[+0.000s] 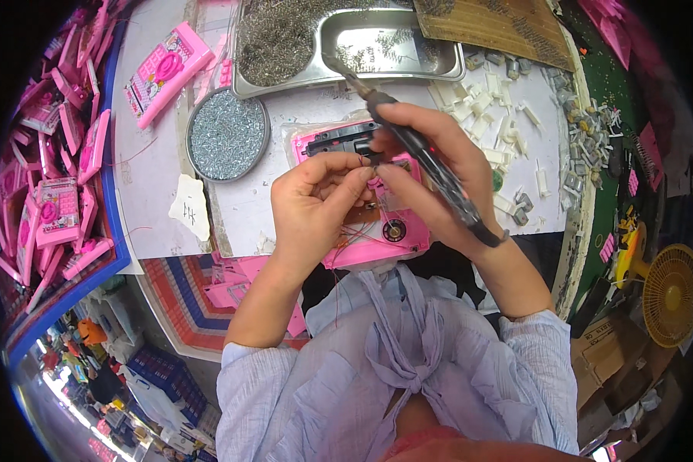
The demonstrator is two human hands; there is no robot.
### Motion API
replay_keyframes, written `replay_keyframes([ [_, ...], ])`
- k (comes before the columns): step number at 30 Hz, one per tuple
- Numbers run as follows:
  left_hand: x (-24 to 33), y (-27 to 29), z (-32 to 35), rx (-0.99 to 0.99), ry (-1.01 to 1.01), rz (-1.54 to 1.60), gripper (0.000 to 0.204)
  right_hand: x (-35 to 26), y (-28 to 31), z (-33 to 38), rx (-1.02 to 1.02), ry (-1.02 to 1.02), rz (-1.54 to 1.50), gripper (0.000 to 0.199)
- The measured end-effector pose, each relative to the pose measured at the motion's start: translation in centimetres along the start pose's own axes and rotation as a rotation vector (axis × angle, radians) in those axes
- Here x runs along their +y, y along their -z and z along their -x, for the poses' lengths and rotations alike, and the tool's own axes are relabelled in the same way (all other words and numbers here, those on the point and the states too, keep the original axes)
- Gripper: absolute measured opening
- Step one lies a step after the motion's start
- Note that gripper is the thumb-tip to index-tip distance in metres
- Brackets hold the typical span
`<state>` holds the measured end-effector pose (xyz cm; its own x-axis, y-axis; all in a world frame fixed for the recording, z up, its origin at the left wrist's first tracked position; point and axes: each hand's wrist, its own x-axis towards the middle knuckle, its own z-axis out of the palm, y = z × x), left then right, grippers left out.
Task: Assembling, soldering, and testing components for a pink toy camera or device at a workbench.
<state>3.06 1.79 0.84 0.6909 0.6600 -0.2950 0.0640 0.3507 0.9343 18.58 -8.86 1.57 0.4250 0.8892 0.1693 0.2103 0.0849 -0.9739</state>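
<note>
A pink plastic toy casing lies open in front of me, with a black part, thin red wires and a small round speaker in it. Over it, my left hand is closed in a pinch on what looks like a thin wire; the fingertips hide most of it. My right hand wraps a long black-handled tool with a narrow metal tip pointing up and away; its exact kind is unclear. The right thumb and a finger meet the left fingertips above the casing.
A round dish of small screws stands left of the casing. Behind is a metal tray with springs. White plastic parts and metal pieces lie right. A finished-looking pink toy rests back left, beside a blue-edged bin heaped with pink toys.
</note>
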Motion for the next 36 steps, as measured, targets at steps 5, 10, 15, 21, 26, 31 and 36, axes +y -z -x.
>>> replay_keyframes([
  [5,-0.1,1.2,-0.3,-0.029,-0.059,-0.182,0.014,0.0,-1.5,-1.2,0.031,0.028,-0.036,0.052],
  [10,-0.3,1.1,-0.4,0.009,-0.231,-0.420,0.010,0.0,-2.4,-1.1,0.089,0.082,0.082,0.049],
  [15,-0.4,1.4,-0.8,-0.012,-0.233,-0.351,0.008,0.9,-2.4,-1.1,0.136,0.120,0.109,0.048],
  [21,-0.5,2.0,-0.6,-0.001,-0.104,-0.256,0.008,1.0,-1.9,-0.2,0.055,0.168,0.210,0.044],
  [26,0.6,2.6,-1.0,-0.009,-0.316,-0.674,0.009,2.9,-1.8,2.0,0.032,0.421,0.525,0.050],
  [31,-0.3,1.6,-1.3,0.032,-0.512,-0.819,0.012,3.9,-2.4,2.9,0.092,0.398,0.498,0.056],
  [36,-0.7,1.5,-1.5,0.068,-0.501,-0.824,0.011,2.4,0.5,2.4,0.112,0.412,0.448,0.048],
])
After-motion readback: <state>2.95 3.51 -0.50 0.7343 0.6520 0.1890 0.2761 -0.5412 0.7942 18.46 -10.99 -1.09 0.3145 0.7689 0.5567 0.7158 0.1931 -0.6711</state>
